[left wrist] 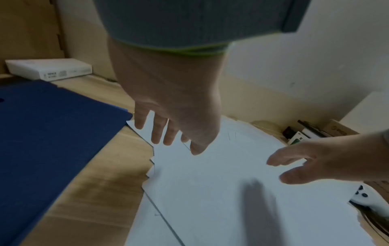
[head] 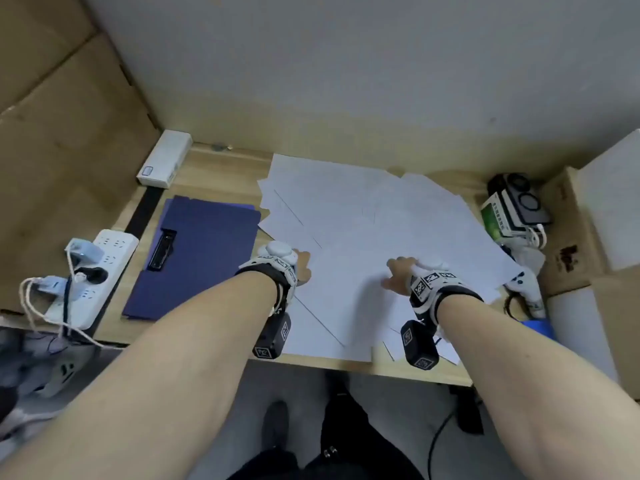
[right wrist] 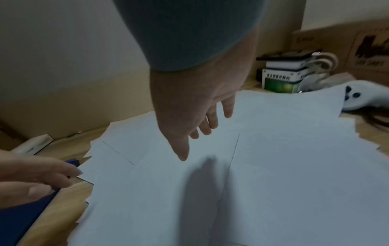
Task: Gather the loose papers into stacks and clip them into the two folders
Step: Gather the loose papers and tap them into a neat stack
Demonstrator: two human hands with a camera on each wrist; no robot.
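Looking down from the head camera, I see my two forearms reach out over the near edge of the wooden desk (head: 221, 161). My left hand (head: 300, 267) is at the left border of the loose papers (head: 363, 237), fingers straight and slack, holding nothing — the left wrist view shows the fingertips (left wrist: 156, 133) spread over the sheets' edge, though I cannot tell whether they touch. My right hand (head: 400, 276) is over the middle of the papers, also slack and gripping nothing; in the right wrist view its fingers (right wrist: 183, 149) point down toward a sheet, and contact is not clear to me.

The papers lie fanned and overlapping across the centre and right of the desk, some sheets hanging past the near edge. Just left of them lies a dark blue folder (head: 194, 258), flat, with its black clip (head: 162, 249) on the left part. I can make out only this one folder.

Further left, a white power strip (head: 93, 275) with plugs and cables hangs at the desk's side. Beyond the folder, a white box (head: 165, 158) sits at the back left corner. At the far right — beside the papers — are a white controller (head: 524, 289) and a small stack of boxes (head: 512, 206), one with a green label.
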